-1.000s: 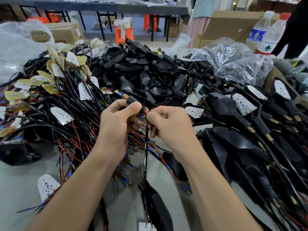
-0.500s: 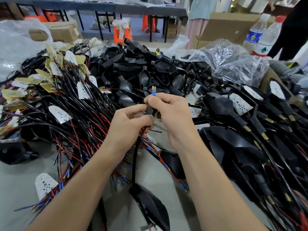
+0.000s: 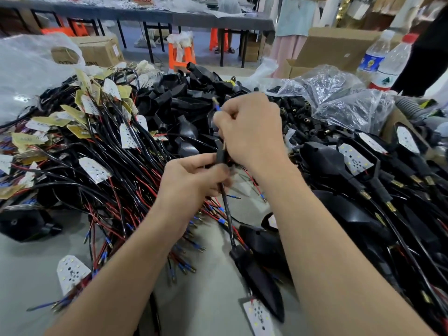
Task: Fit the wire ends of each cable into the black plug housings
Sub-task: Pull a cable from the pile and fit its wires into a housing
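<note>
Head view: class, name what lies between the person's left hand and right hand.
A small black plug housing on a cable fills the gap, seen in the head view. The left hand pinches it; the right hand grips wire above it.

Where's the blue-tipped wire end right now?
The blue-tipped wire end sticks up at the head view's centre, pinched by the right hand, above the black plug housing the left hand holds.

1. A single wide-angle camera sits on the person's head and faces forward and down.
2. It looks from close above the grey worktable (image 3: 36,275). The left hand (image 3: 191,180) and right hand (image 3: 252,134) reach in from the bottom edge and meet mid-frame.
3. The top edge takes in distant tables (image 3: 194,18) and cardboard boxes (image 3: 339,44).
</note>
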Available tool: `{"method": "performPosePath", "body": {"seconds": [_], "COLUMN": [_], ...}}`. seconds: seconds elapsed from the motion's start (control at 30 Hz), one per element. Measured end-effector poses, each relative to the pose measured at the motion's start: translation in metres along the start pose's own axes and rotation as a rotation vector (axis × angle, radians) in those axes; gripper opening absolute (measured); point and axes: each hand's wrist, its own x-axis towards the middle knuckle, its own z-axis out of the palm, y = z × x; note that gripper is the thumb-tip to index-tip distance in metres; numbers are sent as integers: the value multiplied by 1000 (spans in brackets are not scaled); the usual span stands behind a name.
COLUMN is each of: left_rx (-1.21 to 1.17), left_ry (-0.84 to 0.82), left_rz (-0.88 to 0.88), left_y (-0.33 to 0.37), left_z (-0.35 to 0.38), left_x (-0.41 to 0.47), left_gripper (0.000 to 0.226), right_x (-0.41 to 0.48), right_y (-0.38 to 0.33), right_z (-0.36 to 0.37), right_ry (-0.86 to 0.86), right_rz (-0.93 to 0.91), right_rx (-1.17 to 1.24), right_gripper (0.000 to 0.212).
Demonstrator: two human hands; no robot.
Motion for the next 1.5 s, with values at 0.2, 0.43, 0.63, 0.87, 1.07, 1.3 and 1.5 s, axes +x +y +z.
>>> {"method": "performPosePath", "body": {"seconds": [0.2,0.43,0.63,0.87,1.07,1.3,1.5], "left_rx": [261,-71,-142,-200,34,99,125], "left_ry": [1,-239,-427,-273,-33,0,-113], "left_rz": [0,-194,-315,-254,0,-68,37], "left_y": [-5,0,-2,1,-8,-15,-12], "left_z": [12,5,-3,0,-1,-5,-13], "left_x": [-11,-6,-5,-7,1,6,6], "left_gripper": [14,25,25,19,23,39,40], "right_x": [14,58,62,16,-66,-64,-56], "right_y": [8,37,52,30,32,43,49], "right_z": [-3,-17,-24,-31,12,14,4], "right_ry": [192,378,479,265,-244,-77,26], "right_rz": [194,560,635,621,389,514,572], "right_rx": [229,833,1028,1061,746,954,1121], "right_gripper": [32,19,20,33,17,21,18]}}
